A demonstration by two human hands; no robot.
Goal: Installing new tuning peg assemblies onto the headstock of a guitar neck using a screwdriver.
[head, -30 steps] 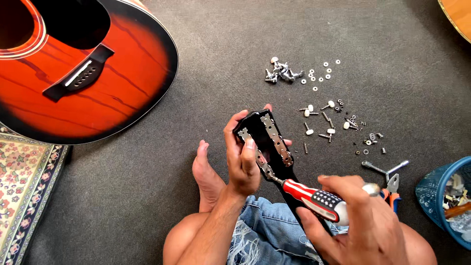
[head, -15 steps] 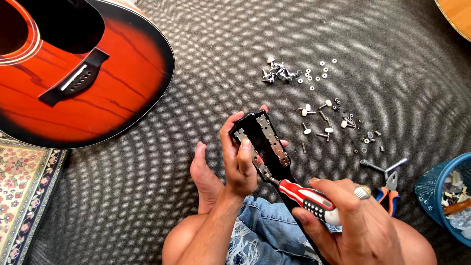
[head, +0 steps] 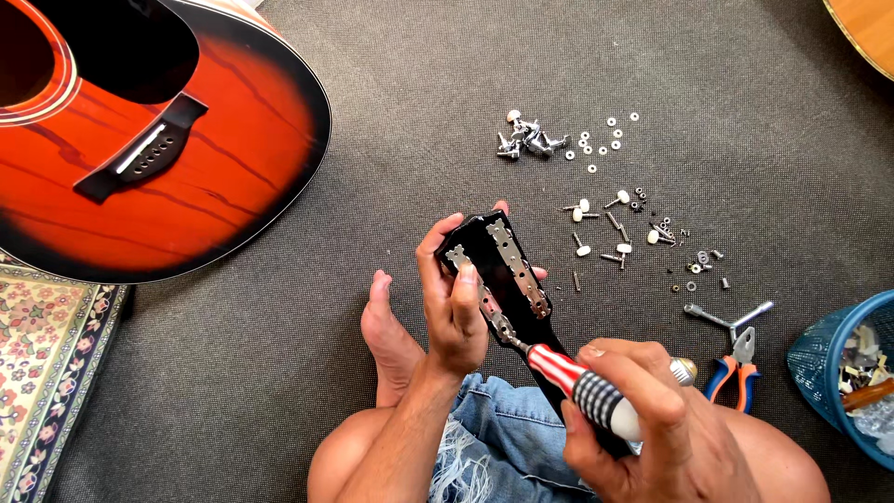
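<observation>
Red-handled screwdriver (head: 573, 380) sits clenched in my right hand (head: 652, 428), tip on a metal plate of the black guitar headstock (head: 503, 275). My left hand (head: 453, 303) wraps closed around that headstock above my knees. Farther off, loose screws (head: 643, 237) and tuning pegs (head: 526, 138) lie on grey carpet (head: 419, 140).

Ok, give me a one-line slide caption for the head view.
Left hand steadies a black guitar headstock while the right hand works a red-handled screwdriver on its metal tuner plate.
</observation>
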